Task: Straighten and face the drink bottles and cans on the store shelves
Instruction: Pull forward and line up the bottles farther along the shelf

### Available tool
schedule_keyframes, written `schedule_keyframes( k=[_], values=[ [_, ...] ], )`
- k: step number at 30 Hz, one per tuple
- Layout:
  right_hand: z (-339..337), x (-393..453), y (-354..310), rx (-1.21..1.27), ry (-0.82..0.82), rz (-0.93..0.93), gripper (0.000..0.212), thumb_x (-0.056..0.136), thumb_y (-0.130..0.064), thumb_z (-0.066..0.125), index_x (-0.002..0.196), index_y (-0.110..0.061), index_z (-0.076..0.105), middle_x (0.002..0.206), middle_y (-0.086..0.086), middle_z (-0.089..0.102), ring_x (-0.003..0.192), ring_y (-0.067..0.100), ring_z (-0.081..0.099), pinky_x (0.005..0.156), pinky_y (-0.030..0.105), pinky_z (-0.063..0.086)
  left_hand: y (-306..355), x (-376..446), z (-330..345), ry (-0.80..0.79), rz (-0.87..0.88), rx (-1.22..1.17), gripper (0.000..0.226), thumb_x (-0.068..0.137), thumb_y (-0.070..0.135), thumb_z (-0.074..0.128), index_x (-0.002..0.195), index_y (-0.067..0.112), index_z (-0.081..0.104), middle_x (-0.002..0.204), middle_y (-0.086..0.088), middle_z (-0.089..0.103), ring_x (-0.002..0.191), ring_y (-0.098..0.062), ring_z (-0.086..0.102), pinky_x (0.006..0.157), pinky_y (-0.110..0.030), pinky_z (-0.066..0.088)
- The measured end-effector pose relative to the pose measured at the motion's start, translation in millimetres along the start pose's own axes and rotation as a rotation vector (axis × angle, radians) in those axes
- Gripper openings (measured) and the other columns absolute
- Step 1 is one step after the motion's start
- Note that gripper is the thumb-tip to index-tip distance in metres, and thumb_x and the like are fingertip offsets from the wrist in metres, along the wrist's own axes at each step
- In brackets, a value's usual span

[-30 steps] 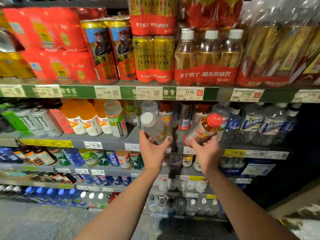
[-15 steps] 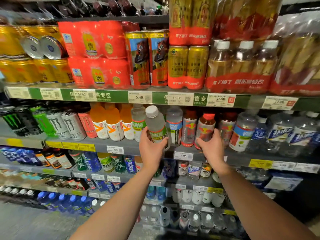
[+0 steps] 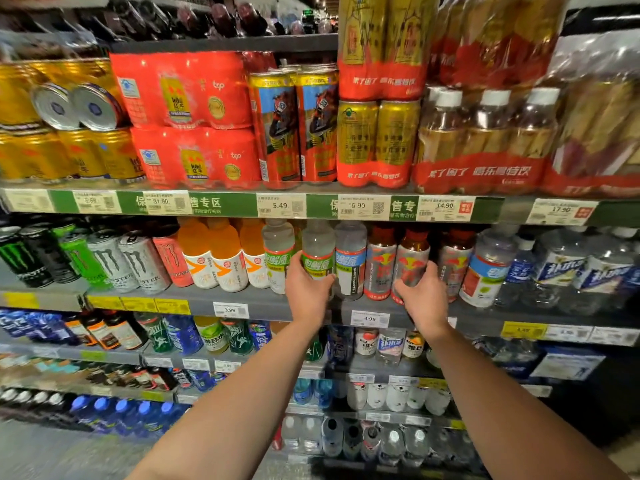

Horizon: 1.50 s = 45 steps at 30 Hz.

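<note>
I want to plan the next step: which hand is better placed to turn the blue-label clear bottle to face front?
Probably left. The left hand grips the green-label bottle directly beside the blue-label bottle.

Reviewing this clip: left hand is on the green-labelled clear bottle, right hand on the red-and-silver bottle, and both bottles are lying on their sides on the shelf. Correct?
Not quite. In the head view both bottles stand upright on the shelf, not on their sides. The rest holds: the left hand grips the green-labelled clear bottle, and the right hand holds the red-and-silver bottle.
</note>
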State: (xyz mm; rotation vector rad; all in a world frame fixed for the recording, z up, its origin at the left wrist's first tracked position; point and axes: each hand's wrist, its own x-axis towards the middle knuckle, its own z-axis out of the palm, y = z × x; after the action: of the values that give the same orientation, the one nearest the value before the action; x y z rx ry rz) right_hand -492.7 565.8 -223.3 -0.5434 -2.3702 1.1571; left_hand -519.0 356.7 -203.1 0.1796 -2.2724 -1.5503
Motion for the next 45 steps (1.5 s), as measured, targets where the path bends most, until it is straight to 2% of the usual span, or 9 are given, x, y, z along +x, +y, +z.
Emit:
schedule_keyframes(
  k=[7,11,16,22,27,30,34,40,45],
  values=[
    [-5,-2,-5,-0.233,0.012,0.035,0.05,0.086,-0.039,0.072,0.118,-0.005,0.052,0.095,0.015,0.071,0.088,0.037,0.068,0.073,0.043,0.058,-6,-1,6,0.024,-0.041,0.035,0.064,0.076,0.021,0.086,0.125,0.012,0.046,0.093,-0.001,0.061,0.081,-0.019,0.058,0.071,-0.031,0.045],
    [-4,-2,-7,-0.25,0.025,0.08,0.051,0.089,-0.04,0.069,0.122,-0.006,0.051,0.096,0.017,0.07,0.091,0.038,0.068,0.074,0.043,0.057,-6,-6,10,0.062,-0.022,0.065,0.069,0.08,0.023,0.084,0.137,0.008,0.048,0.121,-0.006,0.057,0.11,-0.022,0.058,0.098,-0.037,0.049],
    [-2,0,-6,-0.126,0.049,0.135,0.052,0.088,-0.035,0.073,0.124,-0.007,0.05,0.109,0.017,0.067,0.101,0.037,0.065,0.085,0.045,0.056,-3,-7,16,0.11,-0.015,0.157,0.072,0.084,0.028,0.08,0.143,0.007,0.045,0.131,-0.007,0.05,0.123,-0.024,0.052,0.097,-0.035,0.045],
    [9,-26,-5,0.022,0.299,-0.25,0.035,0.081,-0.01,0.08,0.107,0.004,0.061,0.092,0.015,0.064,0.085,0.029,0.063,0.077,0.037,0.055,-3,-11,25,0.21,-0.071,0.064,0.065,0.083,0.022,0.081,0.137,0.008,0.048,0.128,-0.009,0.051,0.121,-0.029,0.051,0.102,-0.043,0.045],
    [26,-38,-19,0.139,0.128,-0.149,0.055,0.085,-0.019,0.078,0.133,-0.003,0.055,0.122,0.014,0.066,0.108,0.027,0.066,0.091,0.04,0.056,-4,-35,38,0.165,0.003,0.007,0.049,0.073,0.034,0.088,0.102,0.015,0.053,0.101,0.003,0.051,0.098,-0.017,0.051,0.088,-0.025,0.041],
    [33,-36,-25,0.092,0.1,-0.115,0.066,0.087,-0.024,0.076,0.143,-0.003,0.048,0.132,0.017,0.063,0.116,0.031,0.064,0.094,0.042,0.055,-2,-42,47,0.096,0.072,0.009,0.052,0.073,0.037,0.087,0.108,0.016,0.056,0.103,0.007,0.053,0.099,-0.011,0.052,0.086,-0.016,0.038],
    [40,-30,-29,0.02,0.06,-0.08,0.072,0.086,-0.029,0.076,0.145,-0.004,0.043,0.119,0.018,0.069,0.106,0.033,0.067,0.081,0.037,0.054,5,-34,51,0.061,0.063,-0.011,0.055,0.074,0.033,0.087,0.117,0.016,0.057,0.107,0.005,0.058,0.096,-0.016,0.058,0.083,-0.027,0.049],
    [48,-18,-29,0.103,0.024,-0.017,0.091,0.078,-0.027,0.084,0.151,-0.003,0.035,0.134,0.019,0.061,0.121,0.03,0.062,0.097,0.041,0.052,1,-28,51,0.054,0.048,-0.02,0.051,0.074,0.031,0.086,0.114,0.021,0.056,0.101,0.009,0.058,0.09,-0.011,0.056,0.082,-0.029,0.05],
    [51,-9,-25,0.124,0.018,-0.05,0.068,0.072,-0.021,0.088,0.127,0.001,0.054,0.116,0.017,0.066,0.106,0.03,0.064,0.09,0.037,0.052,-11,-24,46,-0.016,0.046,-0.083,0.046,0.074,0.031,0.086,0.108,0.027,0.056,0.093,0.012,0.058,0.084,-0.009,0.058,0.078,-0.025,0.052]
  ],
)
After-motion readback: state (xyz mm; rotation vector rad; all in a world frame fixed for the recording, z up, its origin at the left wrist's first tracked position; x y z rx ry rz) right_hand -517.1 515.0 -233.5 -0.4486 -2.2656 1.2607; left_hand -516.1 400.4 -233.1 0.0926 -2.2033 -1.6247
